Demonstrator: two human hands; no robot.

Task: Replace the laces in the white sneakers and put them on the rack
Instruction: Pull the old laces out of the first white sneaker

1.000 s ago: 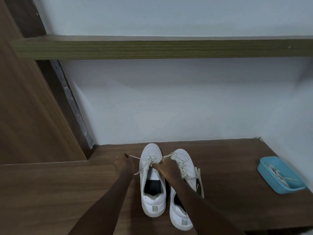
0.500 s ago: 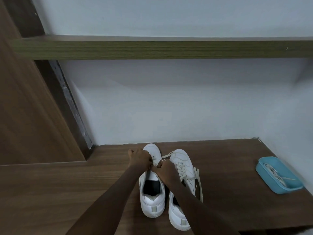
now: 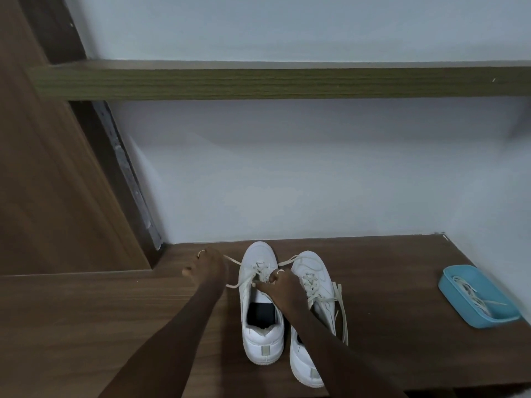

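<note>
Wood shelf [image 3: 86, 326] carries two white sneakers, heels nearest. Right hand [image 3: 280, 284] pinches the lace [image 3: 232, 259] at the left sneaker [image 3: 261, 337] eyelets. Left hand [image 3: 208, 265], fingers curled, holds the lace end out to the left. Right sneaker [image 3: 310, 265] is laced. Blue tray [image 3: 485, 285] with loose laces [image 3: 471, 294] sits well to the right; white wall [image 3: 287, 182] stands behind.

A: Can you see inside the right sneaker [image 3: 316, 264]?
B: No. The right forearm [image 3: 311, 326] covers its opening and, like the left forearm [image 3: 178, 334], runs off the bottom edge.
A: And the lace [image 3: 233, 261]?
B: Its end vanishes behind the left hand [image 3: 208, 267]; the right hand [image 3: 283, 287] covers the part it pinches.
</note>
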